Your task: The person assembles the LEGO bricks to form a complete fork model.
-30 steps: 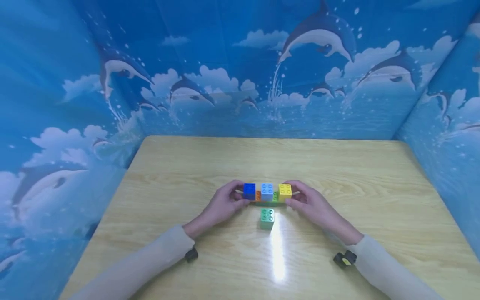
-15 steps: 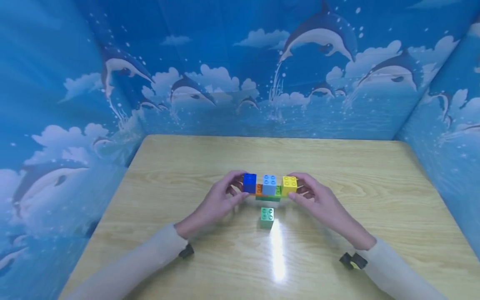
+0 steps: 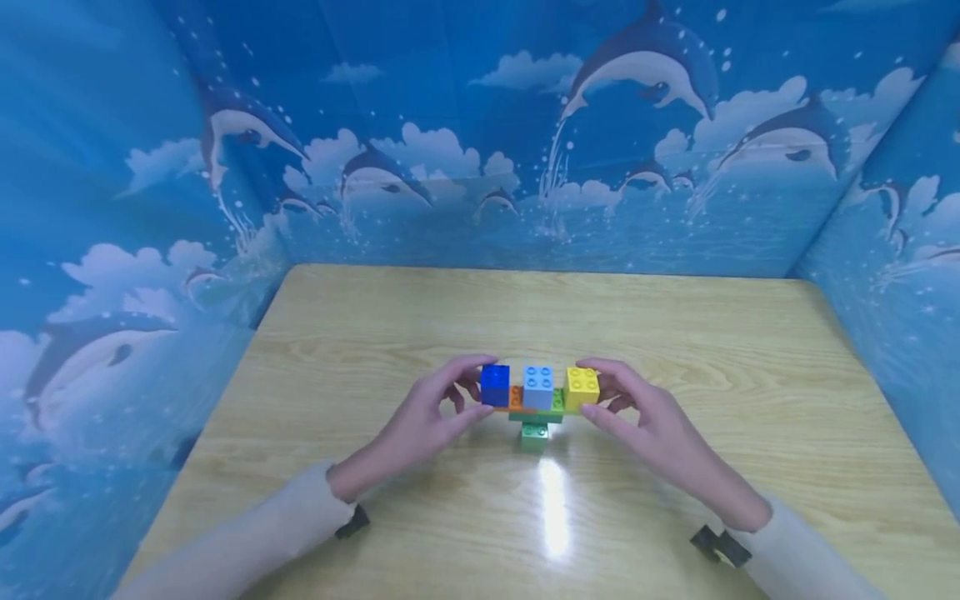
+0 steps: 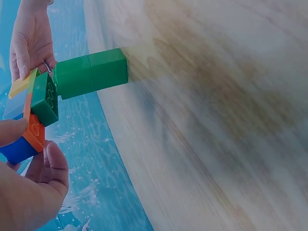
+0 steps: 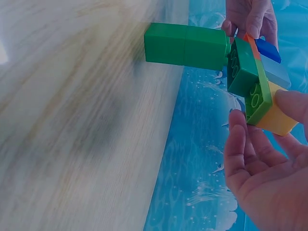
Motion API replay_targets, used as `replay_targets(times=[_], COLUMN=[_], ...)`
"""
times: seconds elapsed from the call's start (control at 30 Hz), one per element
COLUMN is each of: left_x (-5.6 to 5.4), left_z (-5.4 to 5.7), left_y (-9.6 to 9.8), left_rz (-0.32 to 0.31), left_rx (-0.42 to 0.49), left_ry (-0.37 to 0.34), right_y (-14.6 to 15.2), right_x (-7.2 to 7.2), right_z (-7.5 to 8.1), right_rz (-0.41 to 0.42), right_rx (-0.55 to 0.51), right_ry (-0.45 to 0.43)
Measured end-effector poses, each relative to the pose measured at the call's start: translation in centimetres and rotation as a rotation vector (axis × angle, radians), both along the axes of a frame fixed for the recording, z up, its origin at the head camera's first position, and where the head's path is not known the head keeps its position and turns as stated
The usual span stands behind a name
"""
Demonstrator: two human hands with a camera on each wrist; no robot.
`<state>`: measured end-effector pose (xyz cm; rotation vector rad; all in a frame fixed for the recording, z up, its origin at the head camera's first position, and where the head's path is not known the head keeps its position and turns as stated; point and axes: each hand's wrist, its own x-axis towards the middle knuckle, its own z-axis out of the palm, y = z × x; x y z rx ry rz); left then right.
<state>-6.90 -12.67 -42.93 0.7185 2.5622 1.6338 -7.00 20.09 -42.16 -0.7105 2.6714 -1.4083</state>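
Between both hands hangs a toy building-brick assembly. Its top row has a dark blue brick (image 3: 495, 385), a light blue brick (image 3: 537, 388) and a yellow brick (image 3: 582, 387). These sit on an orange plate (image 4: 34, 134) and a lime green plate (image 5: 259, 102), with a dark green brick (image 5: 242, 67) underneath. My left hand (image 3: 420, 425) pinches the dark blue end. With thumb and fingers, my right hand (image 3: 652, 425) holds the yellow end. Below stands an upright stack of two green bricks (image 4: 91, 72), its studs close to the dark green brick; I cannot tell whether they touch.
The wood-grain table (image 3: 375, 325) is backed and flanked by a blue cloth (image 3: 450, 225) printed with dolphins. A bright light reflection lies on the tabletop in front of the stack. Black wrist devices (image 3: 720, 547) sit at both sleeves.
Both hands have lifted the brick assembly from behind the green stack and brought it nearer to me. It now overlaps the stack's top in the head view. The stack has stayed put.
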Motion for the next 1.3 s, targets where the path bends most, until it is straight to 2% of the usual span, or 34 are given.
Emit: replay_targets(times=[0.23,0.6,0.83,1.07,1.3], left_x=[0.5,0.8,1.1,1.2,1.1], left_z=[-0.3,-0.6,-0.4,-0.4,-0.4], left_y=[0.0,-0.2,-0.3,-0.3,-0.5], left_rz=[-0.008,-0.011,-0.029,-0.031,-0.029], left_rx=[-0.002,-0.001,0.021,0.019,0.005], left_ry=[-0.022,-0.029,-0.048,-0.052,-0.062], right_y=[0.0,0.1,0.1,0.2,0.2], right_x=[0.6,0.8,1.2,1.7,2.0], right_z=[-0.4,-0.5,-0.5,-0.6,-0.8], right_rz=[0.001,0.016,0.032,0.031,0.046], right_rx=[-0.001,0.001,-0.01,-0.013,-0.04], right_ry=[0.04,0.039,0.061,0.044,0.088])
